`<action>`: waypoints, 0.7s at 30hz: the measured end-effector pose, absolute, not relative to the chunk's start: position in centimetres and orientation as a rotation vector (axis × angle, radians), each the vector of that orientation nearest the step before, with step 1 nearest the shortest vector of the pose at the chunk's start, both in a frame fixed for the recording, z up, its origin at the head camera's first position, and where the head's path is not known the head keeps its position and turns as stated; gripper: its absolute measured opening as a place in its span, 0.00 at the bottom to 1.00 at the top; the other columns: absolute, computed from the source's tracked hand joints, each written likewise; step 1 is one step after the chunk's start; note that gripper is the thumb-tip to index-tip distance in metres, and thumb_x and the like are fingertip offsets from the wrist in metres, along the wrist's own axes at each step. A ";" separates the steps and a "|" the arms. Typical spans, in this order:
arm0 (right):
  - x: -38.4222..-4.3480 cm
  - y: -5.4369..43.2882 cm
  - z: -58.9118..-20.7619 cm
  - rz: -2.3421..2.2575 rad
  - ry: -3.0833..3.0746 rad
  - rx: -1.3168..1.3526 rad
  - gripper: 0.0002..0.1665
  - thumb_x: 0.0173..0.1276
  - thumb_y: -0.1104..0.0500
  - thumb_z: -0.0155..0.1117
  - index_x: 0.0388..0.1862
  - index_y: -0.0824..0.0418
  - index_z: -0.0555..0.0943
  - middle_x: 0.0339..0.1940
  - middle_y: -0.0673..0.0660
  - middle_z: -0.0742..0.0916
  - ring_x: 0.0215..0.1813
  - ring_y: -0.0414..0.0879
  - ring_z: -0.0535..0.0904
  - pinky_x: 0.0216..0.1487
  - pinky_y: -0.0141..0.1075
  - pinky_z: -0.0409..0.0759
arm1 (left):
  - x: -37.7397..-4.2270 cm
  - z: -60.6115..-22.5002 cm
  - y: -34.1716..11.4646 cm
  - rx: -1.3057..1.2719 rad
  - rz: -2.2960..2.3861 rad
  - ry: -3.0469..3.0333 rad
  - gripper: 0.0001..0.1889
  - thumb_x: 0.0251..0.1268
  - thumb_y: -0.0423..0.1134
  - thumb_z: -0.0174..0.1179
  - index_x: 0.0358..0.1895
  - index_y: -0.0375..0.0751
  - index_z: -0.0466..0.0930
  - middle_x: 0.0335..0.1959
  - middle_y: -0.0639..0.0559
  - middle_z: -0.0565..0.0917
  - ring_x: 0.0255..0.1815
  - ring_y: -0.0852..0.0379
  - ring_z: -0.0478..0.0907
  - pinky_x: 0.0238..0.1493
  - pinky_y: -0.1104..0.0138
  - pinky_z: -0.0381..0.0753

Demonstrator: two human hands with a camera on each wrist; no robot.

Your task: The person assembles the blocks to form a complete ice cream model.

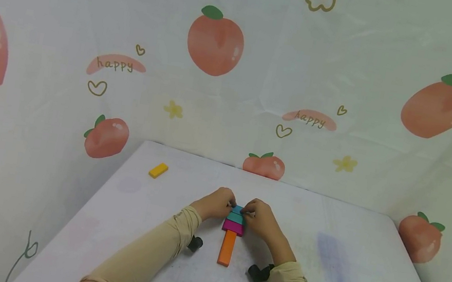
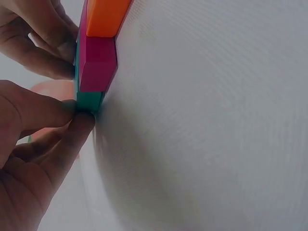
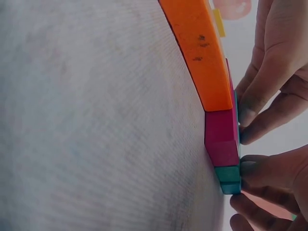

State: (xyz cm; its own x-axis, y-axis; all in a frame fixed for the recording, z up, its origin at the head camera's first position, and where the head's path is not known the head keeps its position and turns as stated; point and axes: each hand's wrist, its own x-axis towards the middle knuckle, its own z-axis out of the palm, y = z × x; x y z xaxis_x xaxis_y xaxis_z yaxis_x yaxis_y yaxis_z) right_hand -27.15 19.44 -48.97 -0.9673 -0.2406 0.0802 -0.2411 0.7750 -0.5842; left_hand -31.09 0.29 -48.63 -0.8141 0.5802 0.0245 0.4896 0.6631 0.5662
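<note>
Flat toy blocks lie in a row on the table: an orange block [image 1: 226,248] nearest, then a magenta block [image 1: 233,227], a teal block [image 1: 235,218] and a blue block [image 1: 237,209] at the far end. The orange one lies lengthwise, the others crosswise and narrowing away from me. My left hand [image 1: 216,203] pinches the left end of the blue block with thumb and fingers. From the opposite side my right hand [image 1: 262,220] pinches its right end. Fingertips partly cover that block, and both wrist views show them close against the teal block [image 2: 88,102].
A yellow block [image 1: 158,170] lies apart at the table's far left. Behind the white table [image 1: 304,232] hangs a fruit-printed cloth [image 1: 248,115]. Black wrist devices [image 1: 260,273] sit beneath the forearms, close to the orange block.
</note>
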 end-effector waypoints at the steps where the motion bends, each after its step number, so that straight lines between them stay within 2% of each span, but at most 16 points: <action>1: -27.1 19.4 -49.0 0.971 -2.956 0.403 0.09 0.69 0.71 0.67 0.38 0.64 0.93 0.43 0.55 0.87 0.51 0.52 0.85 0.57 0.51 0.87 | -31.1 -48.6 0.3 0.885 0.855 2.718 0.12 0.69 0.26 0.60 0.50 0.28 0.89 0.49 0.40 0.90 0.56 0.47 0.84 0.62 0.55 0.85; 8: -26.8 19.2 -48.7 0.991 -2.928 0.408 0.07 0.70 0.69 0.68 0.38 0.65 0.93 0.42 0.54 0.86 0.52 0.53 0.86 0.58 0.51 0.87 | -30.8 -48.3 0.1 0.964 0.868 2.723 0.12 0.69 0.24 0.59 0.50 0.25 0.89 0.49 0.38 0.91 0.58 0.44 0.85 0.62 0.54 0.86; 21: -26.9 19.2 -48.9 0.979 -2.944 0.396 0.08 0.69 0.71 0.68 0.38 0.65 0.93 0.41 0.55 0.86 0.50 0.52 0.85 0.59 0.52 0.87 | -30.5 -48.3 0.2 0.939 0.878 2.735 0.11 0.70 0.24 0.59 0.49 0.24 0.88 0.47 0.36 0.89 0.55 0.44 0.84 0.60 0.52 0.85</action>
State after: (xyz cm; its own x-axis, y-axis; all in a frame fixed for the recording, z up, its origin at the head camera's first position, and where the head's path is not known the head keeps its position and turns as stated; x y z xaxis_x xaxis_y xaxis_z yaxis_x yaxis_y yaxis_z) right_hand -26.87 19.21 -48.85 -0.9678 -0.2342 0.0925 -0.2429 0.7721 -0.5872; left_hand -30.45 0.24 -48.32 -0.8005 0.5950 0.0721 0.5259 0.6394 0.5609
